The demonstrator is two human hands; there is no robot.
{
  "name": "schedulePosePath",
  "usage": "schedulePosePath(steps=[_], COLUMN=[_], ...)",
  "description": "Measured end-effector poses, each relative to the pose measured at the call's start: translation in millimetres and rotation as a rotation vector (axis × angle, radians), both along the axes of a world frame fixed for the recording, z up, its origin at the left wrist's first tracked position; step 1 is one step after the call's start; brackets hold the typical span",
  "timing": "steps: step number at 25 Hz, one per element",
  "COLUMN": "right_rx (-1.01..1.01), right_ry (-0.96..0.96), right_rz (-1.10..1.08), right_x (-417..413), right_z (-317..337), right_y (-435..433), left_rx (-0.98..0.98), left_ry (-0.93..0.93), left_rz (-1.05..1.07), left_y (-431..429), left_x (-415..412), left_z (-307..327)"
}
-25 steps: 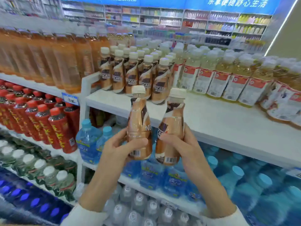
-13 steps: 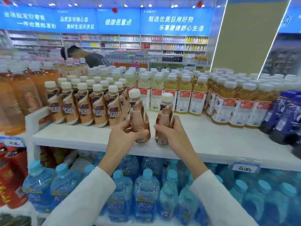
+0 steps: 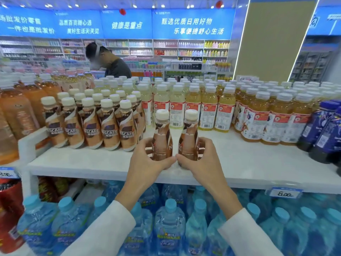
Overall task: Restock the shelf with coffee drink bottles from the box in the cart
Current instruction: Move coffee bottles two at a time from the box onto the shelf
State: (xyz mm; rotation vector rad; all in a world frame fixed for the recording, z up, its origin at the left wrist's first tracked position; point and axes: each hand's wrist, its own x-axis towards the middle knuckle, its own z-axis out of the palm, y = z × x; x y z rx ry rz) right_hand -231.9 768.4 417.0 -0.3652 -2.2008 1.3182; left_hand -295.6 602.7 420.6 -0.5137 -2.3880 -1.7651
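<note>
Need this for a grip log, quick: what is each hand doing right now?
Left hand: closed, gripping the left coffee bottle.
Right hand: closed, gripping the right coffee bottle.

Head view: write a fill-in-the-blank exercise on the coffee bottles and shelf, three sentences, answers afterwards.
1. The left hand and right hand together grip ____ coffee bottles, the left bottle and the right bottle.
2. The stocked coffee row stands to the ____ of the held pair.
3. The water bottles below the white shelf have ____ caps.

Missing words: two; left; blue.
</note>
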Motion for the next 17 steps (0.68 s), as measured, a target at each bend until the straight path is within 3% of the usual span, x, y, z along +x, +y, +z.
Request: schedulePosePath(steps=[4,11,17], right_rx=[0.051,-0.036,-0.038], right_ry=[-0.026,-0.128,-0.016], right_rz=[-0.058,0.273,0.130], right_x=[4,10,13], right_z=[-3,2,0], right_y=[1,19,8], left_rx=[-0.038,0.044,0.021], left_ry=[0.009,-0.145,-0.015], left_rz=[0.047,-0.221,-0.118], left_y=[3,-12,-5], left_x=[0,-16,-8], left_z=[1,-5,-6])
